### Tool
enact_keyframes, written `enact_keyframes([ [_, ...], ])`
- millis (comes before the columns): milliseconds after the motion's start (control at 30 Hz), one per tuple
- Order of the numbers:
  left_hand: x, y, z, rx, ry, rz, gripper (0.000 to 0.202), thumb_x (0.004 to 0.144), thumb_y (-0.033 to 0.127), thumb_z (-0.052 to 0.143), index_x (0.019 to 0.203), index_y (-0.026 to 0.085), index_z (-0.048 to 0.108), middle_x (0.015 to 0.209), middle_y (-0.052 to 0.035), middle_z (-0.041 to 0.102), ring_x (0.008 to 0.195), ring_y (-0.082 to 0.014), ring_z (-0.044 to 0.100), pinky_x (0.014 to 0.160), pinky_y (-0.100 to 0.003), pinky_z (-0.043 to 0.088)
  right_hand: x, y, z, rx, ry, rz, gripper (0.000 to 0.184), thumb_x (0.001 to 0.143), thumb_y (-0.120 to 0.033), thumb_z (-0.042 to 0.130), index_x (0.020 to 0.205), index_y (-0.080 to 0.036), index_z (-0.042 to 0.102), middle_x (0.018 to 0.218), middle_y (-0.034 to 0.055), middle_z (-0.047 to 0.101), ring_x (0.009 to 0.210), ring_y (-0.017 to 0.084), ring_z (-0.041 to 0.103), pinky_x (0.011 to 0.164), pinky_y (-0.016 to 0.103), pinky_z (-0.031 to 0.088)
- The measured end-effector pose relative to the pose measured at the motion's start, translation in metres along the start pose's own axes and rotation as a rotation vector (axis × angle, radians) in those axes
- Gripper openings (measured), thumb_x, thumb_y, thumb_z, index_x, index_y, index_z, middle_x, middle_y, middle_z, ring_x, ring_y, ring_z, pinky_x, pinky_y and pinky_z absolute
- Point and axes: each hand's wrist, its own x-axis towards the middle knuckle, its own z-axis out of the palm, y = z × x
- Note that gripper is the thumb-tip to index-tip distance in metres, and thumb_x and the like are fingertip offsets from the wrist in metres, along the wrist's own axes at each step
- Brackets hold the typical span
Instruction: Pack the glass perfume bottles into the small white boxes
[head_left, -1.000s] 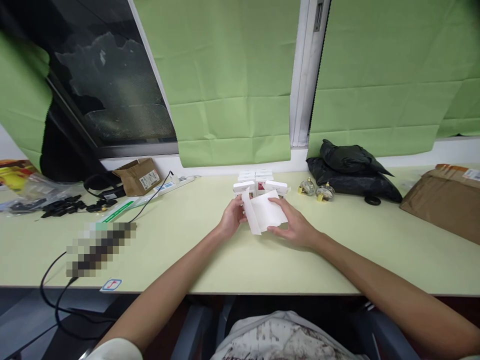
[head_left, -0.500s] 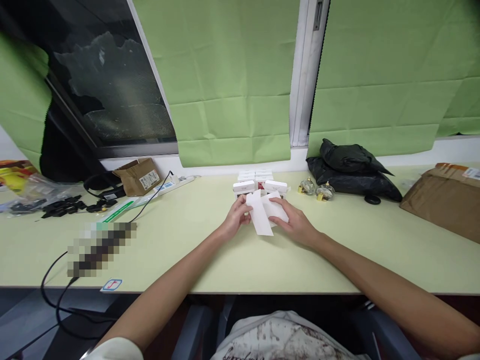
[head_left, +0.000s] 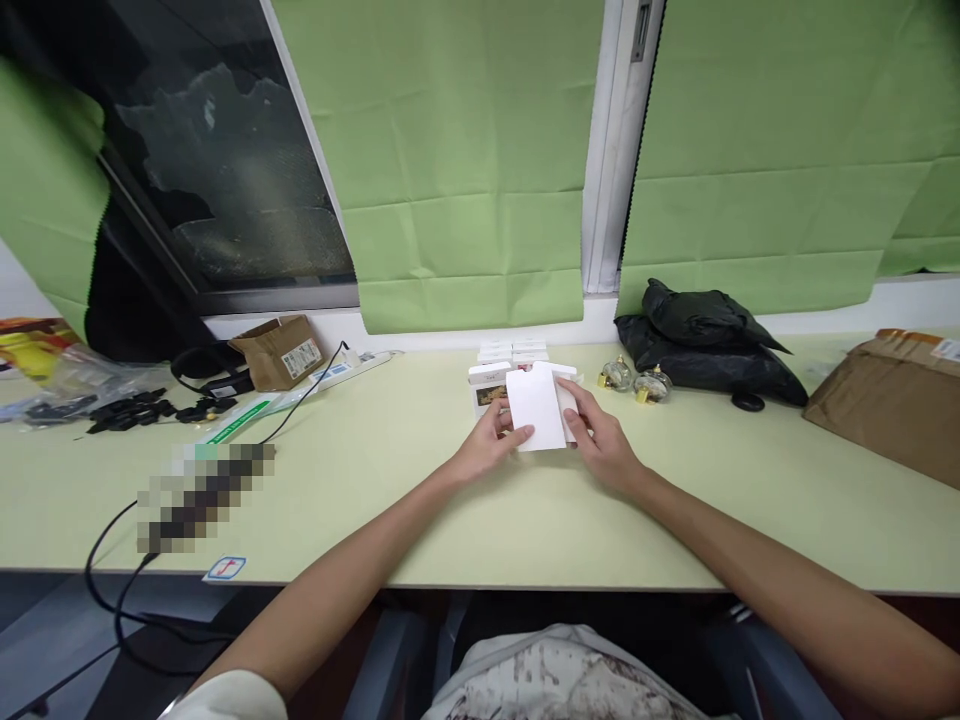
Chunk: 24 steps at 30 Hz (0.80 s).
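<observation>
Between my two hands is a small white cardboard box, its broad blank panel facing me and a small notch in its top edge. My left hand grips its left side, thumb across the front near the lower corner. On the right, my right hand pinches a narrower side part, thumb in front and fingers behind. Whether the box is folded flat or opened out I cannot tell. Just behind it stand small white boxes in rows; one shows a dark picture on its front. The held box hides part of them.
Two glass bottles with gold caps stand right of the boxes, before black plastic bags. Brown cartons sit at far right and back left. Cables and a blurred-out object lie on the left.
The white cardboard box has turned from a narrow slanted strip over another panel to a broad upright panel facing me. My left hand has shifted to its lower left edge.
</observation>
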Motion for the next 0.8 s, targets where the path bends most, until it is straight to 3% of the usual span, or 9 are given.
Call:
enact_keyframes([
  [100, 0.001, 0.000, -0.002, -0.014, 0.039, 0.036, 0.054, 0.090, 0.057, 0.075, 0.121, 0.021, 0.050, 0.130, -0.0127, 0.068, 0.104, -0.0238, 0.069, 0.071, -0.030, 0.052, -0.001, -0.004, 0.000, 0.055, 0.015, 0.009, 0.063, 0.110, -0.048, 0.038, 0.169, -0.032, 0.023, 0.088, 0.0012, 0.067, 0.066, 0.019, 0.059, 0.066, 0.031, 0.054],
  [167, 0.002, 0.001, -0.002, 0.007, 0.062, 0.062, 0.051, 0.091, 0.056, 0.073, 0.121, 0.021, 0.052, 0.131, -0.0123, 0.067, 0.103, -0.0224, 0.068, 0.069, -0.029, 0.053, -0.001, -0.005, 0.001, 0.078, 0.013, 0.018, 0.065, 0.110, -0.048, 0.037, 0.170, -0.031, 0.019, 0.078, -0.0011, 0.064, 0.065, 0.019, 0.060, 0.067, 0.031, 0.053],
  [333, -0.001, 0.002, 0.000, 0.065, 0.091, 0.103, 0.046, 0.093, 0.053, 0.072, 0.120, 0.022, 0.051, 0.125, -0.0094, 0.066, 0.101, -0.0206, 0.066, 0.068, -0.028, 0.052, 0.000, 0.000, 0.001, 0.129, -0.008, 0.021, 0.064, 0.109, -0.049, 0.042, 0.168, -0.029, 0.027, 0.085, 0.0007, 0.066, 0.069, 0.017, 0.060, 0.068, 0.031, 0.053],
  [467, -0.006, 0.004, 0.004, 0.152, 0.090, 0.135, 0.042, 0.095, 0.051, 0.071, 0.119, 0.022, 0.053, 0.124, -0.0101, 0.066, 0.106, -0.0216, 0.065, 0.080, -0.032, 0.052, 0.001, 0.003, 0.003, 0.133, 0.007, 0.016, 0.062, 0.105, -0.050, 0.053, 0.160, -0.027, 0.039, 0.098, 0.0035, 0.071, 0.076, 0.018, 0.060, 0.071, 0.032, 0.052],
  [567, -0.010, 0.007, 0.006, 0.200, 0.095, 0.140, 0.042, 0.095, 0.052, 0.071, 0.120, 0.022, 0.054, 0.126, -0.0108, 0.066, 0.109, -0.0229, 0.064, 0.086, -0.034, 0.051, 0.002, 0.003, 0.004, 0.133, 0.020, 0.028, 0.056, 0.102, -0.051, 0.058, 0.150, -0.024, 0.047, 0.097, 0.0035, 0.071, 0.080, 0.019, 0.062, 0.073, 0.033, 0.052],
  [800, -0.012, 0.012, 0.007, 0.253, 0.082, 0.123, 0.047, 0.092, 0.053, 0.073, 0.121, 0.022, 0.055, 0.119, -0.0091, 0.067, 0.100, -0.0225, 0.064, 0.079, -0.031, 0.050, 0.001, -0.001, 0.006, 0.181, 0.005, 0.060, 0.048, 0.098, -0.053, 0.063, 0.134, -0.025, 0.048, 0.093, 0.0025, 0.074, 0.074, 0.019, 0.062, 0.068, 0.032, 0.050],
])
